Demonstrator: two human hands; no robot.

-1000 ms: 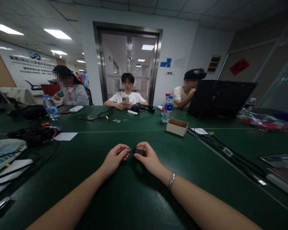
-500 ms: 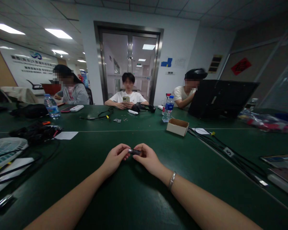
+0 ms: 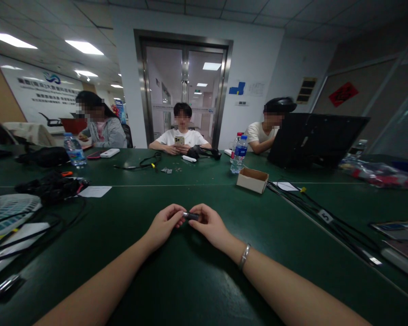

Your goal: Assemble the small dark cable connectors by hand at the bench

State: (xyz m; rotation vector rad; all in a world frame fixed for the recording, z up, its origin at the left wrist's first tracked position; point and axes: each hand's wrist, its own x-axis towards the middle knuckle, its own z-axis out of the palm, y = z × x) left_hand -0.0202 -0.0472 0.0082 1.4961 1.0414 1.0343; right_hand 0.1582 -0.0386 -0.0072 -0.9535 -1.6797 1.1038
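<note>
Between my two hands, over the green table [image 3: 177, 280], lies a short black cylinder with a silver end [image 3: 191, 216]; its exact kind is too small to tell. My left hand [image 3: 166, 222] pinches the silver end with thumb and fingertips. At the dark end, the thumb and fingers of my right hand [image 3: 211, 224] close round it. The cylinder is roughly level, and its two tips are partly covered by my fingers.
A small open cardboard box [image 3: 252, 182] and water bottles [image 3: 239, 156] stand ahead to the right. Cables [image 3: 313, 217] run along the right side. A white fan [image 3: 17, 208] and black cables crowd the left. Three people sit across the table, near a monitor [image 3: 314, 140].
The camera view has shifted very slightly. Both hands keep the same hold on the cylinder, with no clear movement.
</note>
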